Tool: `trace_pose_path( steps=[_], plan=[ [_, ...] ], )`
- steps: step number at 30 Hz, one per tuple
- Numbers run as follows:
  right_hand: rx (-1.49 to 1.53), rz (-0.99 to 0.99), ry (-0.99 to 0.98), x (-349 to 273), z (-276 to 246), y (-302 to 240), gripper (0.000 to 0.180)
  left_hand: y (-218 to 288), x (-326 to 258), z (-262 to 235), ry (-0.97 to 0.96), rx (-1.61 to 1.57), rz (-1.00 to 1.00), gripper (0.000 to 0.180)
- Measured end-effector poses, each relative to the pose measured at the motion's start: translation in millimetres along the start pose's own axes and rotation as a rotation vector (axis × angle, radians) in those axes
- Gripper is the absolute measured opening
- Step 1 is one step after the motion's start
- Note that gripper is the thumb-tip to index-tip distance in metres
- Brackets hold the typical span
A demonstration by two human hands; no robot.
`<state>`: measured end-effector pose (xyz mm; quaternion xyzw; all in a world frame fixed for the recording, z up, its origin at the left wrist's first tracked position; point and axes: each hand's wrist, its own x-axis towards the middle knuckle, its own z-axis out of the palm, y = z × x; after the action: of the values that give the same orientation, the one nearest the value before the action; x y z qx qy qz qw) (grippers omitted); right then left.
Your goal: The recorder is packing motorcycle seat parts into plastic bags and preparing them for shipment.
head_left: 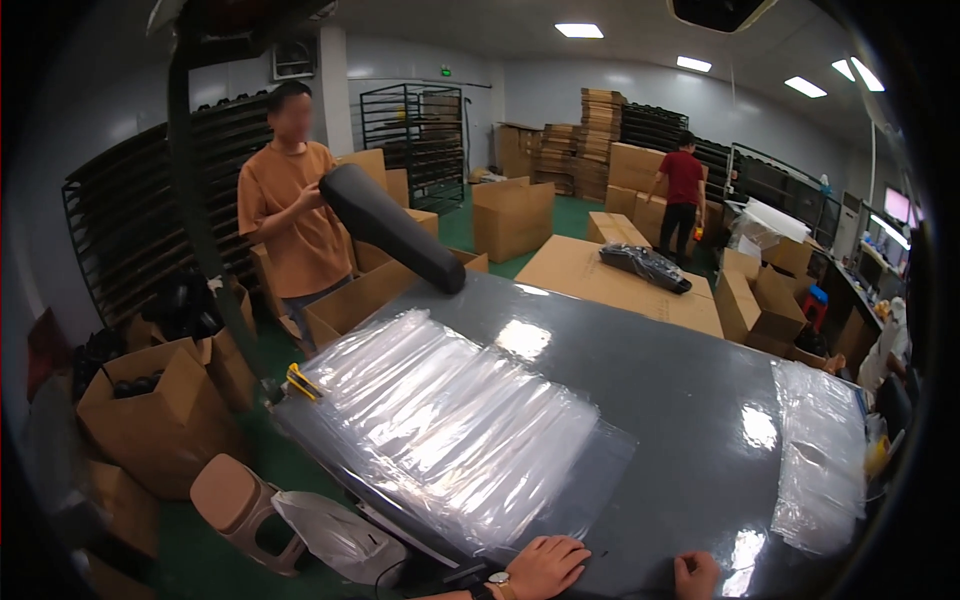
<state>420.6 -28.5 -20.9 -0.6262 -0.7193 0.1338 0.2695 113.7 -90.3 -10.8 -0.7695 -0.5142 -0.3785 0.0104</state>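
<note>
My left hand (548,568), with a watch at the wrist, lies palm down on the dark grey tabletop (690,420) with its fingers stretched out. It is close to the near end of a spread stack of clear plastic bags (460,410) and holds nothing. Farther right, my right hand (696,577) rests at the table's near edge with its fingers curled in; nothing shows in it. Across the table, a person in an orange shirt (295,210) holds a long black padded seat (390,225), tilted, its lower end at the table's far edge.
A yellow cutter (302,382) lies at the table's left corner. More plastic bags (820,455) lie at the right. Beyond are a cardboard sheet (560,270) with a plastic-wrapped black seat (645,267), and a person in red (683,190). A stool (235,500) and cartons (160,420) stand left.
</note>
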Motion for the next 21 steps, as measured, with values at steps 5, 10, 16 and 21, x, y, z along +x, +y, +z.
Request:
trace_pose_path(
  steps=[5,10,16,21],
  plan=[
    [0.455,-0.044,-0.286,38.7,-36.7,-95.8,0.018,3.7,3.4,0.1,-0.027,-0.012,0.004,0.024],
    [1.039,-0.043,-0.411,43.9,-13.4,-154.8,0.021,14.9,6.7,1.1,-0.094,0.002,-0.059,0.027],
    [0.891,-0.394,-0.327,-24.6,31.0,-176.3,0.013,1.3,-7.1,19.5,-0.255,0.025,0.023,0.042],
    [0.774,-0.405,-0.523,-74.9,28.9,-138.5,0.013,9.4,-19.3,-1.6,-0.256,-0.012,-0.009,0.048]
  ],
)
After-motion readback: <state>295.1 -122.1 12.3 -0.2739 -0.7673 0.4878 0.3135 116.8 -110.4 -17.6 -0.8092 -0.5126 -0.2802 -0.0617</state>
